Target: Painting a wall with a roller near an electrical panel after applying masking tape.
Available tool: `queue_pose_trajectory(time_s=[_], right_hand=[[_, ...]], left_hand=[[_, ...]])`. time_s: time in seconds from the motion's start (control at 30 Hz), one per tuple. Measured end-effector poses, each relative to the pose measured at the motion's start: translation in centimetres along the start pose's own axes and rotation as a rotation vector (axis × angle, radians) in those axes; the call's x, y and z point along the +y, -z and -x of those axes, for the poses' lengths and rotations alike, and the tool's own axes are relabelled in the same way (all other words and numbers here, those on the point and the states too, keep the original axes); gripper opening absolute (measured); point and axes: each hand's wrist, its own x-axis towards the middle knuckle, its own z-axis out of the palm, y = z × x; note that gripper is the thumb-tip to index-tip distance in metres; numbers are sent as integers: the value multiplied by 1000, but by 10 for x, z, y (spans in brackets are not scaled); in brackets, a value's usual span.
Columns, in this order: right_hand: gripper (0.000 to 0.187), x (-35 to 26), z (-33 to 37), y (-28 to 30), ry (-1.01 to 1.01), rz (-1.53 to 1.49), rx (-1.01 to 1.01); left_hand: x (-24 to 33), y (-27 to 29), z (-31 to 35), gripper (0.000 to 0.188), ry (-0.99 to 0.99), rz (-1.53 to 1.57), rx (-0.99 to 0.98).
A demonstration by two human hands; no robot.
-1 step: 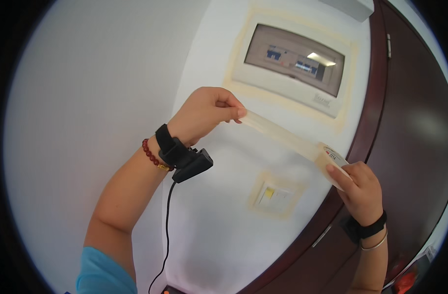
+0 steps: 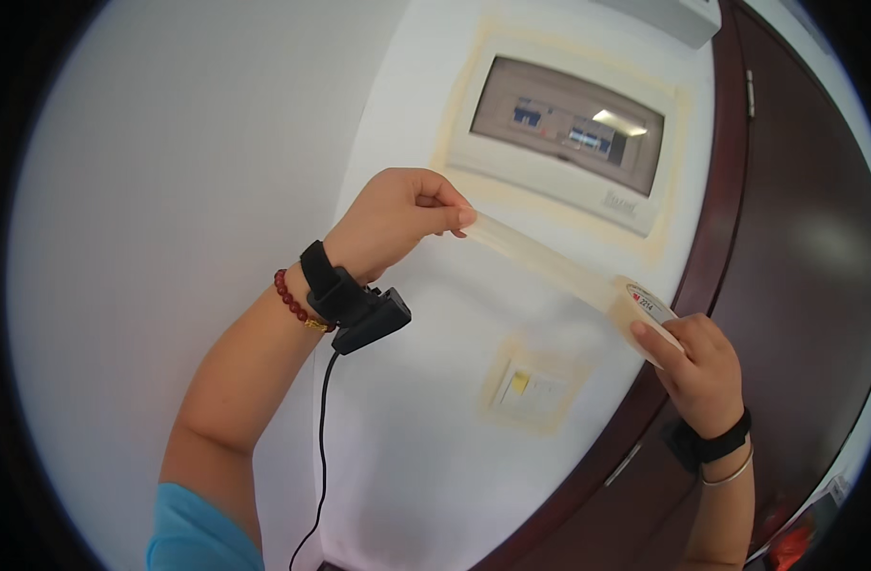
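A strip of cream masking tape (image 2: 542, 259) is stretched between my two hands in front of the white wall. My left hand (image 2: 393, 214) is closed, pinching the free end between thumb and fingertips. The roll of masking tape (image 2: 630, 324) sits in my right hand (image 2: 704, 373), lower and farther right, with the thumb pressed along its near side. From the left hand the strip slopes down to the roll. Just above it on the wall is a pale breaker box (image 2: 550, 173) with a tinted window, bordered by yellowish tape.
Below the strip is a wall switch (image 2: 531, 390), also ringed with yellowish tape. A dark red door (image 2: 807, 247) and its frame (image 2: 727, 181) stand at the right. From a black device (image 2: 374, 322) strapped on my left wrist hangs a cable (image 2: 323, 457).
The breaker box and switch sit slightly lower and farther left in the picture. Both hands keep nearly the same places, the tape still stretched between them.
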Motion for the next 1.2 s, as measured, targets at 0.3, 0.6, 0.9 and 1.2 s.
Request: queue_pose_trajectory(time_s=[0.3, 0.6, 0.9, 1.2], right_hand=[[55, 72, -105, 13, 74, 430, 215], [52, 116, -203, 25, 57, 716, 145], [53, 117, -202, 10, 17, 731, 122], [55, 96, -228, 30, 65, 527, -2]], left_hand=[[20, 25, -115, 19, -343, -302, 390], [70, 67, -182, 28, -326, -581, 616], [74, 84, -199, 30, -304, -665, 636], [75, 119, -202, 34, -194, -875, 762]])
